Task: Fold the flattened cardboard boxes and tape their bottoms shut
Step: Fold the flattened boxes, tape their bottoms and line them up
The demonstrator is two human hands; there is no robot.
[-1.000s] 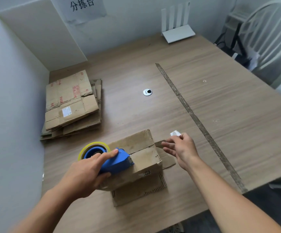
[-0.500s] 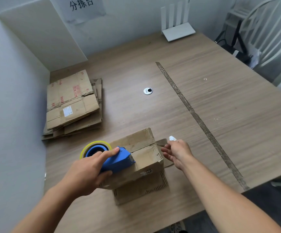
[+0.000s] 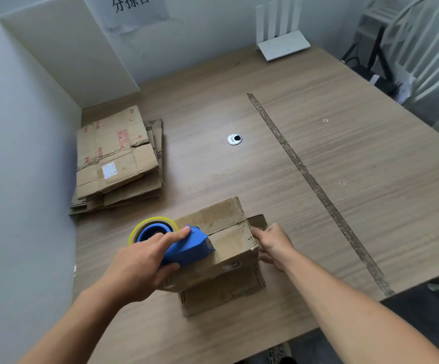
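One head-worn camera looks steeply down, close over the table (image 3: pixel 318 206).

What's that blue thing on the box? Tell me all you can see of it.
It is a blue, plastic-looking tape dispenser with a roll of yellowish tape at its rear end. It lies on top of the cardboard box, its nose at the seam between the flaps. The left hand grips its body, forefinger stretched along the top.

A paper sign (image 3: pixel 134 9) on the wall, far beyond the left hand (image 3: pixel 139 266), bears black Chinese characters, seemingly 分拣台, with their tops cropped. Beyond that hand, the red stamps (image 3: pixel 122 136) and white label (image 3: pixel 109 170) on the flattened cardboard stack (image 3: pixel 134 179) are illegible. So is the black print (image 3: pixel 233 264) on the box (image 3: pixel 231 243) beside the right hand (image 3: pixel 275 245).
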